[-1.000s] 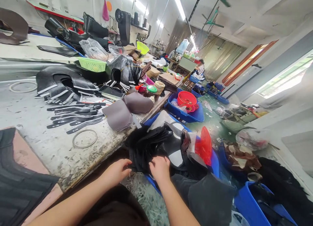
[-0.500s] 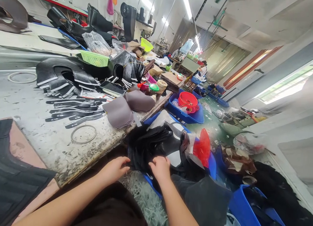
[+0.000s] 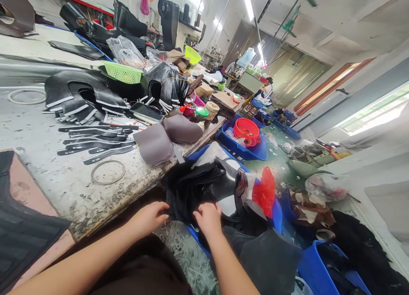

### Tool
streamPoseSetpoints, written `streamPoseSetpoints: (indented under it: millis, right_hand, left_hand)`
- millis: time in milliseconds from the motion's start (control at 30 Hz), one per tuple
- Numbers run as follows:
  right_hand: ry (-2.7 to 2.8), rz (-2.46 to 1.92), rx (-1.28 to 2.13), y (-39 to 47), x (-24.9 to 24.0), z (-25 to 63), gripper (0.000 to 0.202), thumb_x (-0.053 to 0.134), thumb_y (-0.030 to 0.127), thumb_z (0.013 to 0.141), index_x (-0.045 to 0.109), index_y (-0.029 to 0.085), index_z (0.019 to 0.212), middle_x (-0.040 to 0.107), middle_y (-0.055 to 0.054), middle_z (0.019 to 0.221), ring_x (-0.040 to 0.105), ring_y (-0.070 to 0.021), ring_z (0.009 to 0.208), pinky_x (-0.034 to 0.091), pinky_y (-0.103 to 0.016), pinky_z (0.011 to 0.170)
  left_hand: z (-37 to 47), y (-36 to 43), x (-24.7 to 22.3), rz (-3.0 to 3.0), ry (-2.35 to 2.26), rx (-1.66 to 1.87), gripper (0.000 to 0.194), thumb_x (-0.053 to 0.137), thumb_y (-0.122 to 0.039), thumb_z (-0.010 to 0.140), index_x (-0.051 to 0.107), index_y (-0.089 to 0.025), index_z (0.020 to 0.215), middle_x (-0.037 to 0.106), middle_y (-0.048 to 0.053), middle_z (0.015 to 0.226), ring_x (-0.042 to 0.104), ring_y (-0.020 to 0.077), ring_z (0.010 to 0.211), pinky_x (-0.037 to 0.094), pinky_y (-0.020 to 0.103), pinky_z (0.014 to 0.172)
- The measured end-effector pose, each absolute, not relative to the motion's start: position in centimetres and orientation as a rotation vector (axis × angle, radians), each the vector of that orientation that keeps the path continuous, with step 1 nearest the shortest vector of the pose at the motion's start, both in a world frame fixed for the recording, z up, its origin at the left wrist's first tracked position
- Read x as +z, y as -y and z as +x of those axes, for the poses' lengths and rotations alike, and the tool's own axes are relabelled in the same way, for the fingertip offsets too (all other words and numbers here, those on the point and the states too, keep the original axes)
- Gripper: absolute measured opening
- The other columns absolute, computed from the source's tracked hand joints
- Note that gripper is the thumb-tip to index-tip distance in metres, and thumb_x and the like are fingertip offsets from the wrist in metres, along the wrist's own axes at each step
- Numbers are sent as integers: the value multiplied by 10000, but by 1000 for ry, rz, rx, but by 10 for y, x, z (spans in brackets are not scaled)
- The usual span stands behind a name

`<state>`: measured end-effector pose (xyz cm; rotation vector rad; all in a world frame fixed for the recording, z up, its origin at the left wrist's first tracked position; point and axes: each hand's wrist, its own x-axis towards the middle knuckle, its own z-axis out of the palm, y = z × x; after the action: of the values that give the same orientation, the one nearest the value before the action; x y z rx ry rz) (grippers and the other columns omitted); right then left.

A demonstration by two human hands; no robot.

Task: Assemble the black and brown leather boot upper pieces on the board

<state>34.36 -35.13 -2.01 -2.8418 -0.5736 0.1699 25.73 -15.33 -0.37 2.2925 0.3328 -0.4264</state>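
Observation:
A pile of thin black leather pieces (image 3: 188,186), their edges fanned and folded, lies over a blue bin (image 3: 200,239) beside the workbench. My left hand (image 3: 150,218) is at the near left edge of this pile, thumb and forefinger curled round the edge. From above, my right hand (image 3: 208,218) grips the near side of the same pile, its fingertips partly hidden in the black folds. Pale grey-white pieces (image 3: 209,154) and a red plastic piece (image 3: 263,188) sit behind them in the bin. A dark flat sheet (image 3: 268,256) hangs over the near right side.
On the worn workbench (image 3: 76,193) lie black strips (image 3: 96,141), a metal ring (image 3: 108,172), brown leather pieces (image 3: 156,144) and curved black boot parts (image 3: 79,93). Another blue bin (image 3: 319,261) stands at lower right. A red basin (image 3: 246,131) sits in a farther bin. Shredded scraps (image 3: 182,252) lie below my hands.
The view has shifted slightly, so the bench things sit a little higher and farther left. Both hands keep nearly the same place at the black pile.

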Motion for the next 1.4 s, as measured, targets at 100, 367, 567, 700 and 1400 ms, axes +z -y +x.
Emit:
streamPoseSetpoints:
  millis: [100,367,567,700,1400]
  right_hand:
    - [580,-2846,169,352,-20,343,147,602,195,787,639,217,646,687,-24,803,581,-203,940,211,-430,1008]
    - [596,-2866,165,352,-19,341,116,619,198,781,645,209,668,685,-29,815,582,-203,944,211,-433,1013]
    - [615,-2890,150,352,-19,340,134,601,194,791,643,213,665,684,-31,801,583,-203,913,226,-434,996]
    - [631,-2903,152,352,-19,340,146,600,199,794,646,208,656,680,-30,799,586,-208,912,233,-434,992]
    - [664,-2928,196,351,-17,334,126,592,210,801,647,210,688,690,-45,835,581,-219,941,216,-450,1006]
  left_hand:
    - [257,153,-3,2295,-338,-425,300,513,-219,807,617,-200,1087,657,38,1066,609,184,899,446,261,815]
    - [255,152,-2,2293,-337,-437,309,506,-238,813,614,-196,1099,645,43,1104,613,185,875,454,266,808]
    - [254,151,-4,2299,-340,-443,301,503,-239,809,625,-213,1083,652,37,1090,617,182,884,457,264,822]
    - [252,150,-4,2316,-307,-448,404,506,-233,799,568,-240,1199,630,30,1150,611,181,937,449,259,847]
    - [243,150,-13,2377,-199,-629,498,567,-274,756,543,-235,1252,579,95,1247,552,253,1135,408,338,976]
